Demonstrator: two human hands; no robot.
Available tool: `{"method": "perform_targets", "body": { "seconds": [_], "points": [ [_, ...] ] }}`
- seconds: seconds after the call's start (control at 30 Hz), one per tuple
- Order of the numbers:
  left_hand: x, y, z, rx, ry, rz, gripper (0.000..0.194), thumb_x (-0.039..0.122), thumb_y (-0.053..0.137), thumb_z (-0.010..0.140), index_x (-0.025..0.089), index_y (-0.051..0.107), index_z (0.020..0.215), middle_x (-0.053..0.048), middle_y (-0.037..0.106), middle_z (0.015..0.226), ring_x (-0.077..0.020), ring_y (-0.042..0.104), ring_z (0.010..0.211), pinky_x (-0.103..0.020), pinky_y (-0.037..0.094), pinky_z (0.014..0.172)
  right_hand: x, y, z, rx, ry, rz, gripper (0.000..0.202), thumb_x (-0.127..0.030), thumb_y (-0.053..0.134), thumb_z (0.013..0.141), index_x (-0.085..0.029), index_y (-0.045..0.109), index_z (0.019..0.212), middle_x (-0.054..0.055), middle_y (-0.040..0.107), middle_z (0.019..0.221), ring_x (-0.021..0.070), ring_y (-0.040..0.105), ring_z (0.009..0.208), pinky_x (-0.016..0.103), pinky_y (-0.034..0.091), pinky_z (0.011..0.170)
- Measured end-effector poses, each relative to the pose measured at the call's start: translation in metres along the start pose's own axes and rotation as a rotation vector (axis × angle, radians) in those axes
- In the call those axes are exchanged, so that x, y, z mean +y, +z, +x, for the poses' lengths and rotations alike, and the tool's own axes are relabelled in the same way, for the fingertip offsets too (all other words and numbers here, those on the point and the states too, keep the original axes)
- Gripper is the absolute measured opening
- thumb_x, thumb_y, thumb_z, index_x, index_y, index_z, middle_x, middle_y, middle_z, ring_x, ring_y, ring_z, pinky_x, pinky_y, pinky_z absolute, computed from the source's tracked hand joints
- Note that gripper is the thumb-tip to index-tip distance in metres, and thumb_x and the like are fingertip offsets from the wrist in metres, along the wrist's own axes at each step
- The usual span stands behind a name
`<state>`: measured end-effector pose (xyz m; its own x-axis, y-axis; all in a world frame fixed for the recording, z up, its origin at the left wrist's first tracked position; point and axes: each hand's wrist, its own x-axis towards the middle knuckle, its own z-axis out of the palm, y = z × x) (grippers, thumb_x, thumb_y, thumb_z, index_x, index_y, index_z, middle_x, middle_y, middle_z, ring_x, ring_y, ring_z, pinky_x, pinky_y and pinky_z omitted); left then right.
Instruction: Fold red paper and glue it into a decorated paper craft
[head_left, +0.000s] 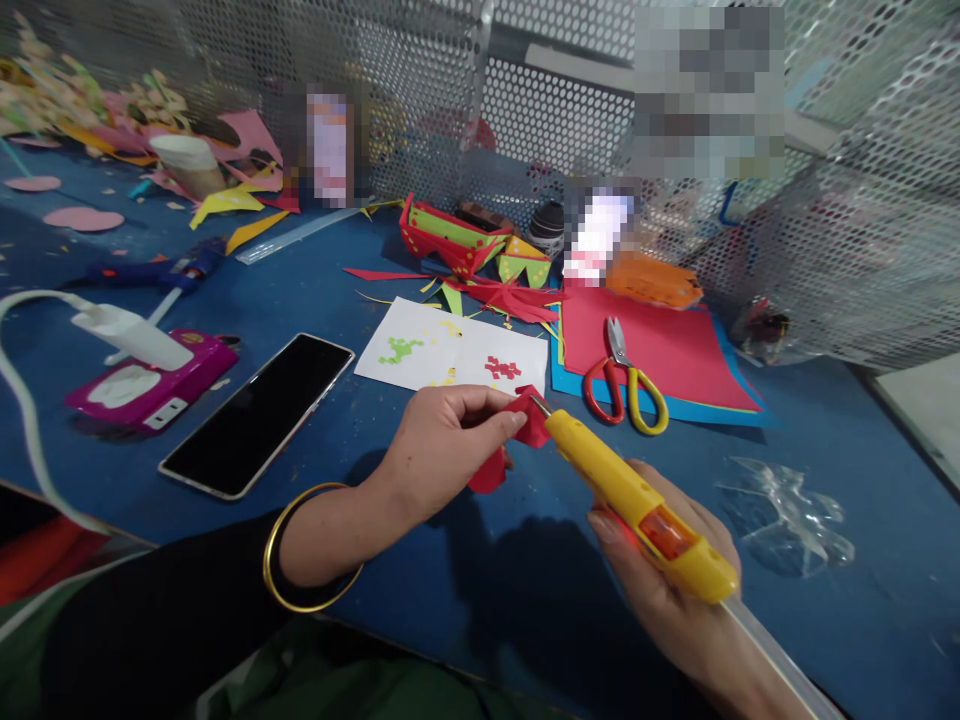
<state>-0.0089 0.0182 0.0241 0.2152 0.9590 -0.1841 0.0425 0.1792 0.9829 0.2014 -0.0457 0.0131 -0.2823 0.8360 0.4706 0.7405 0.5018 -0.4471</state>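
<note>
Red paper [533,424] in left hand [442,450]; right grips glue gun [637,500].

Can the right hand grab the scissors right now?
Probably not: the right hand is full, holding the yellow glue gun. Nothing lies on the scissors, though, so an empty hand likely could.

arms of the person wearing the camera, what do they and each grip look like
The left grip is ungloved, with a smooth gold bangle and a black sleeve behind it. The right grip is ungloved too; no sleeve shows there.
</note>
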Motion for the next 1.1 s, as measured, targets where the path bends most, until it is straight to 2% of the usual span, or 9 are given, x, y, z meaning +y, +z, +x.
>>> {"method": "perform_targets", "body": {
  "seconds": [0.2,0.5,0.77,1.1],
  "points": [
    [0.0005,-0.0008,-0.0014,-0.011,-0.007,-0.024,0.016,0.030,0.072,0.084,0.016,0.079,0.083,0.001,0.069,0.059,-0.0098,0.058,0.054,-0.019,0.046,0.054,0.0018,0.0017,-0.0019,-0.014,0.026,0.009,0.019,-0.034,0.057,0.098,-0.024,0.053,0.082,-0.004,0.057,0.067,0.0113,0.056,0.053,0.024,0.043,0.048],
    [0.0035,0.0005,-0.0003,-0.001,-0.031,-0.038,0.014,0.027,0.070,0.084,0.017,0.078,0.079,0.002,0.067,0.057,-0.0092,0.057,0.051,-0.019,0.046,0.052,0.0003,-0.0007,-0.0023,-0.019,-0.013,-0.002,0.018,-0.035,0.056,0.100,-0.024,0.052,0.086,-0.004,0.054,0.069,0.0105,0.056,0.054,0.025,0.044,0.050],
    [0.0029,0.0004,-0.0010,0.012,-0.054,-0.028,0.014,0.028,0.070,0.084,0.017,0.078,0.081,0.001,0.067,0.058,-0.0105,0.061,0.051,-0.021,0.049,0.054,-0.0003,0.0006,-0.0011,0.021,-0.034,0.001,0.016,-0.034,0.056,0.099,-0.025,0.054,0.086,-0.002,0.060,0.070,0.0130,0.059,0.054,0.026,0.046,0.048],
    [0.0027,0.0009,-0.0004,0.021,-0.073,-0.068,0.015,0.027,0.070,0.084,0.015,0.077,0.081,0.002,0.066,0.056,-0.0091,0.060,0.049,-0.018,0.045,0.049,-0.0023,-0.0007,-0.0019,0.063,-0.019,-0.008,0.021,-0.039,0.053,0.101,-0.025,0.054,0.085,-0.001,0.063,0.069,0.0143,0.059,0.052,0.028,0.048,0.046]
  ]
}}
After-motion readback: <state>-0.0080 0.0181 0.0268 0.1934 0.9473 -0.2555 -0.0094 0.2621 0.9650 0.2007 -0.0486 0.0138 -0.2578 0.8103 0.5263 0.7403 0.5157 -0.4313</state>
